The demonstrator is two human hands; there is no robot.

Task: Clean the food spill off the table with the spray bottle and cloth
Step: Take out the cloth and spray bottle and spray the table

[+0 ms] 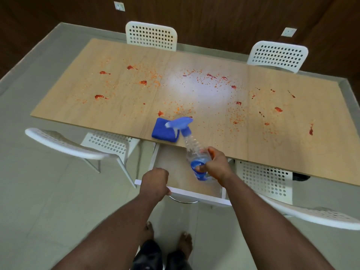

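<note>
Step in hand: fetching the tools; no spraying or wiping looks begun.
Right hand (215,165): grasps the clear plastic spray bottle with blue trigger head (191,149) by its lower body, at frame centre above the open white drawer (194,194), nozzle tilted toward the upper left.
Left hand (155,183): curled over the drawer's front edge.
Folded blue cloth (164,130): on the near edge of the light wooden table (292,145), centre frame.
Red-orange food spill (143,82): scattered across the whole tabletop.
Next move: probably shut the drawer, regrip the bottle at its trigger, aim at the splatters.

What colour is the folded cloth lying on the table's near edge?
Blue: the cloth is solid deep blue, seen clearly in the head view.
</note>
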